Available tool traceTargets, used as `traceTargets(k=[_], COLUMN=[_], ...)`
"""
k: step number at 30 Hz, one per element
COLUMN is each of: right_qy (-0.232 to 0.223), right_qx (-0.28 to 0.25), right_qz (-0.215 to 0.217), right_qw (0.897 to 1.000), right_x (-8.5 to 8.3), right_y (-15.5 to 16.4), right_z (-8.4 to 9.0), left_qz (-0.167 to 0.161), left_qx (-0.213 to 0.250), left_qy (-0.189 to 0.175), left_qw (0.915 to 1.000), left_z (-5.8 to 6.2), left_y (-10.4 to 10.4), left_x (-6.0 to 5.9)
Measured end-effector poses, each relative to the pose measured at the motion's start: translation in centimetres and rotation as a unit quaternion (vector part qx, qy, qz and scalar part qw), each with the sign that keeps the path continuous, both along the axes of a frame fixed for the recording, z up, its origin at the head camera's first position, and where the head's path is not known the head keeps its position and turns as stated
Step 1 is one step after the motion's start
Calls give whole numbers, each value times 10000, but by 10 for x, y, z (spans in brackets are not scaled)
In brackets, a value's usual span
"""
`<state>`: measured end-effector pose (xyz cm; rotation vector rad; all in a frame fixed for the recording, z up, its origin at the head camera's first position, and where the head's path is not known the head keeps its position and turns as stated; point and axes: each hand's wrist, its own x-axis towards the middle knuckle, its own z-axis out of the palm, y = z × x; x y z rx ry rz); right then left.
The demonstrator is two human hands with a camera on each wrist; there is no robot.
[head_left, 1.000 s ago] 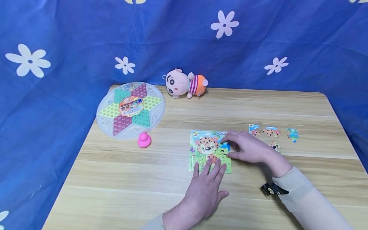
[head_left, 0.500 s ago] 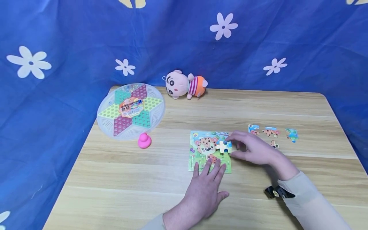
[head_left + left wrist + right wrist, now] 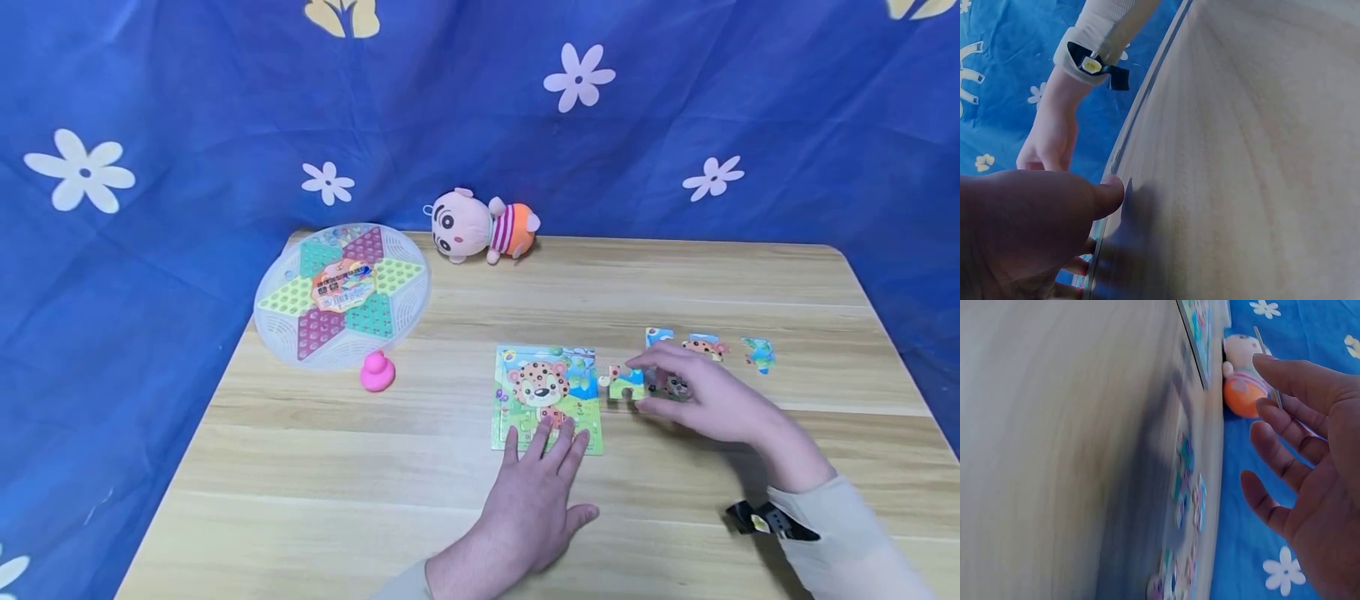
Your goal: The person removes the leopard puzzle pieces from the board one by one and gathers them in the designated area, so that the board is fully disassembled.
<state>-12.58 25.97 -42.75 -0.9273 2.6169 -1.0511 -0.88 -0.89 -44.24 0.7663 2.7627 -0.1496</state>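
Head cam looks forward-down over the table [image 3: 315, 492], backdrop at 12 o'clock. Wrist cams skim the tabletop close; all share the table.

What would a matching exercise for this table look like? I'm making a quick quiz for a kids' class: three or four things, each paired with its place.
Things:
1. pink duck
2. plush doll
3. puzzle piece
4. left hand

Places:
A. pinched by the right hand
B. fingers resting on the puzzle board
C. far edge of the table
D. beside the round checkers board

Pairs: 1-D, 2-C, 3-A, 4-B
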Motion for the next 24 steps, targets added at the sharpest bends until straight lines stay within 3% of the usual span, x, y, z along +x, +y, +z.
traceTargets(k=[6,12,24], right_qy=[417,520,886], right_qx=[-90,-359,-137], right_qz=[-145,-141,-454], right_qw=[9990,9979,9949], right_x=[9,16,27], right_y=[21,40,90], right_z=[3,4,6], left_qz=[12,8,-8], left_qx=[-5,-7,80], left_qy=[-12,47,155], left_qw=[10000,10000,9998], left_z=[-1,-2,-2], left_y=[0,0,0], left_x=[1,2,2])
